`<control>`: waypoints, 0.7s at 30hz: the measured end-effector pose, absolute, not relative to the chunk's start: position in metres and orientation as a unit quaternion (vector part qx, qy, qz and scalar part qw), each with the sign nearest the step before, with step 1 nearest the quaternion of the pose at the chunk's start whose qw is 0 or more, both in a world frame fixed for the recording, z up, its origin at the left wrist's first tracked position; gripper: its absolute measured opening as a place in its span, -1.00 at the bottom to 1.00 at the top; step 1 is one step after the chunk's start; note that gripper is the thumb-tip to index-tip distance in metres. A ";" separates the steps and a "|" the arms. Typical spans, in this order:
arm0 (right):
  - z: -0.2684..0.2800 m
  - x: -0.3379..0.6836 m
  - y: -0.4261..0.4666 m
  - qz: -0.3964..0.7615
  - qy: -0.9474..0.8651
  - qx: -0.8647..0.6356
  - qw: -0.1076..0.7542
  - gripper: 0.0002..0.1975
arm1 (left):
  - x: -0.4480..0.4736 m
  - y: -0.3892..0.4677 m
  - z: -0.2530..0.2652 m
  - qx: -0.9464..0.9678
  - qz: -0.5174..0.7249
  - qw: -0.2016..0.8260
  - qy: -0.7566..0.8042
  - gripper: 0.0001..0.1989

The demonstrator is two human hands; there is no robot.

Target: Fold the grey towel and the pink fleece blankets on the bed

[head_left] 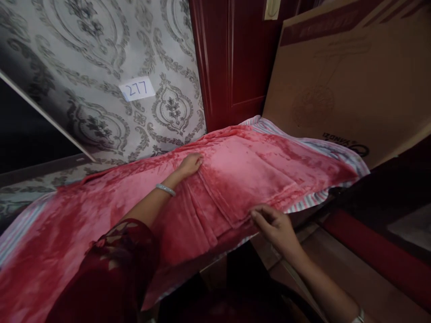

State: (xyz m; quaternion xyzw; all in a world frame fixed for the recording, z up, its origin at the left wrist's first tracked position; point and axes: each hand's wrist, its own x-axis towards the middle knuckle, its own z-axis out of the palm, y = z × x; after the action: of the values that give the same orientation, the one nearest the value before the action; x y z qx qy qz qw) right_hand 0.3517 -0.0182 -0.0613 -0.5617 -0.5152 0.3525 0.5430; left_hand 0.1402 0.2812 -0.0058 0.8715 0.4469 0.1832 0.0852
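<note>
A pink-red plush cloth (249, 166) lies spread over a long surface, with folds running across its middle between my hands. Whether it is a garment or a blanket I cannot tell. My left hand (191, 165), with a bracelet at the wrist, is closed on the cloth toward its far side. At the near edge my right hand (274, 224) has thumb and fingers pinched together on the cloth's border. Underneath, a striped cloth (311, 200) shows along the rim and at both ends.
A large cardboard box (323, 76) stands at the back right, before a dark red door (244, 54). Patterned wallpaper (171, 105) with a paper label (138, 89) reading 277 covers the wall behind. A dark screen-like panel (27, 130) is at the left.
</note>
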 end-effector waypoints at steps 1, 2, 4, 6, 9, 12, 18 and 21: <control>-0.056 0.352 -0.014 0.274 -0.559 -0.560 0.547 -0.65 | 0.141 0.272 -0.009 0.884 0.174 0.085 0.426 -0.65; -0.052 0.350 -0.009 0.211 -0.602 -0.552 0.538 -0.71 | 0.140 0.264 -0.012 0.897 0.164 0.081 0.404 -0.63; -0.050 0.342 0.001 0.140 -0.678 -0.539 0.479 -0.78 | 0.133 0.249 -0.017 0.922 0.137 0.055 0.359 -0.53; -0.054 0.331 0.008 0.103 -0.719 -0.559 0.399 -0.79 | 0.124 0.239 -0.022 0.939 0.110 0.017 0.324 -0.44; -0.061 0.316 0.014 0.060 -0.723 -0.615 0.309 -0.77 | 0.113 0.233 -0.026 0.941 0.093 -0.019 0.326 -0.44; -0.062 0.311 0.016 0.053 -0.719 -0.636 0.276 -0.82 | 0.113 0.233 -0.027 0.935 0.096 -0.036 0.339 -0.55; -0.058 0.315 0.024 0.096 -0.702 -0.645 0.285 -0.82 | 0.122 0.234 -0.025 0.938 0.105 -0.047 0.327 -0.65; -0.061 0.316 0.033 0.109 -0.681 -0.666 0.284 -0.83 | 0.122 0.235 -0.026 0.938 0.105 -0.048 0.327 -0.65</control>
State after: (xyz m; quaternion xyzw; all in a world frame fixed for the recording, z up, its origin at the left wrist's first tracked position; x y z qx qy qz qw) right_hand 0.3161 0.0326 -0.0610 -0.6664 -0.6809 0.1088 0.2836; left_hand 0.1221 0.2352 -0.0260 0.9381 0.3267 0.1047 -0.0480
